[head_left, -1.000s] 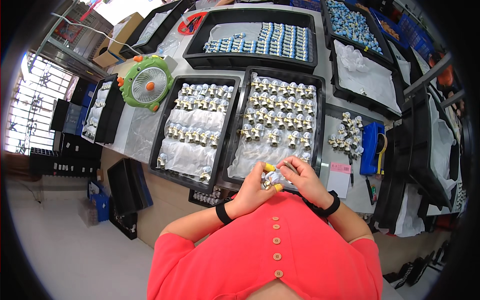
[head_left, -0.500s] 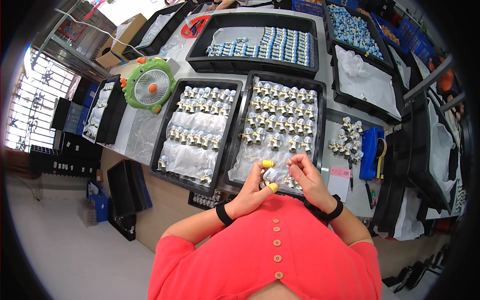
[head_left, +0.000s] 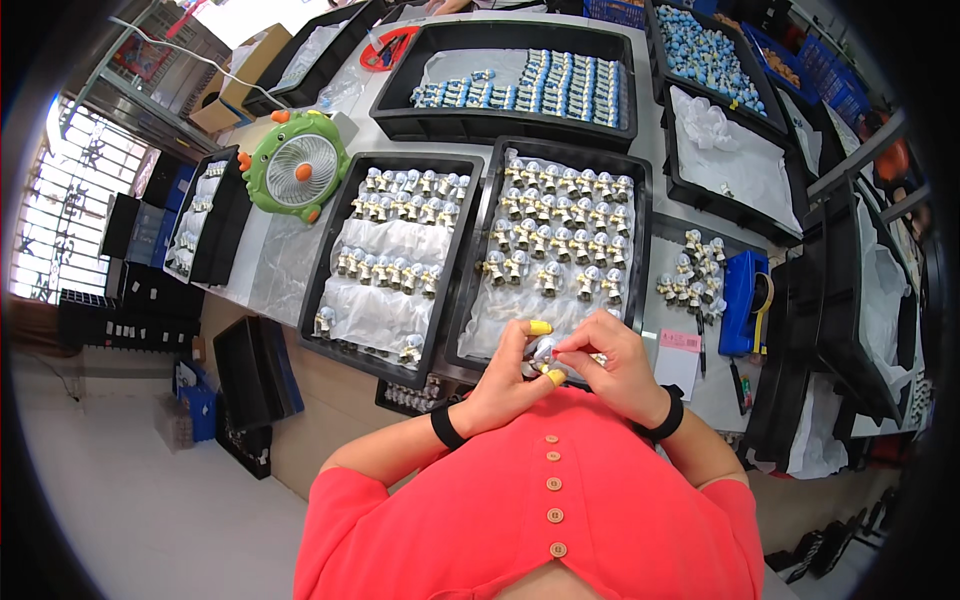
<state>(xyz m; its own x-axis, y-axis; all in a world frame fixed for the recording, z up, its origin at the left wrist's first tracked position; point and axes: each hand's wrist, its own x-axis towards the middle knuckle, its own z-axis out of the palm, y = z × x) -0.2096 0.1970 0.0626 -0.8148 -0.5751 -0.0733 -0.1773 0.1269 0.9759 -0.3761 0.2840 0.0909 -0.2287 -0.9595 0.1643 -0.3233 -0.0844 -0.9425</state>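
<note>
Close to my body, over the near edge of a paper-lined black tray (head_left: 642,240), my left hand (head_left: 508,382) is closed around a small figurine (head_left: 543,352) with a pale round head. Yellow covers sit on its thumb and one finger. My right hand (head_left: 612,362) pinches at the figurine's head; a tiny red spot shows at its fingertips, too small to name. Rows of like figurines (head_left: 563,212) stand in the tray beyond my hands. Part of the held figurine is hidden by my fingers.
Left of this tray lies another black tray (head_left: 330,272) of figurines, with a green fan (head_left: 262,170) beyond it. Loose figurines (head_left: 694,272), a blue tape dispenser (head_left: 740,300) and pens (head_left: 740,388) lie at right. A larger tray (head_left: 500,133) stands behind.
My right hand has moved left and down, bringing its fingertips from beside the figurine onto its head. The left hand keeps its hold, nearly in place.
</note>
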